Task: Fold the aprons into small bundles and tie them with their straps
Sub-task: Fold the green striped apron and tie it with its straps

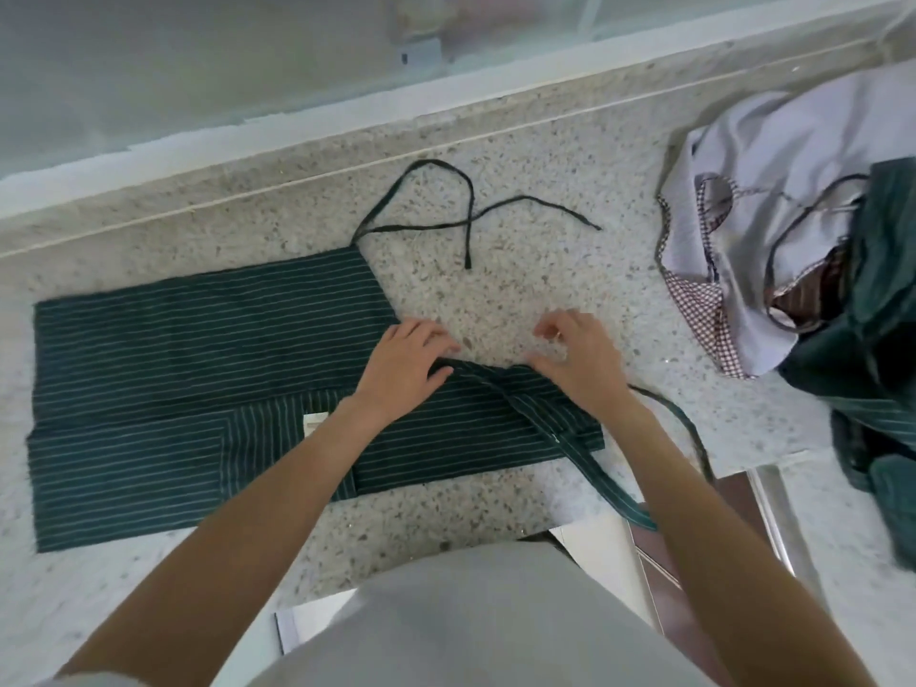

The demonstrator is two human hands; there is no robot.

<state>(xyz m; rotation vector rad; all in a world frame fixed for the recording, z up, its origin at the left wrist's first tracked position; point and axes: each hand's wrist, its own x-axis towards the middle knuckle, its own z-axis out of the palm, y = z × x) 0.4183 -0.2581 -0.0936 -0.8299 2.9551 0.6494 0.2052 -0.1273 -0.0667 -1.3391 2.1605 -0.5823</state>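
A dark green apron (188, 369) with thin white stripes lies flat on the speckled stone counter (520, 280), its bib end folded over toward the near edge. My left hand (406, 361) rests flat on the fold's upper edge, fingers straight. My right hand (577, 357) rests on the folded bib to the right, fingers loosely bent, thumb on the cloth. Two thin dark straps (446, 220) trail loose across the counter behind the apron. A wider striped neck strap (609, 483) hangs off the counter's front edge.
A heap of other aprons (773, 230), pale lilac, checked and dark green, sits at the counter's right end. A frosted window (198, 66) runs behind the counter's raised back ledge. A drawer front shows below the counter at lower right.
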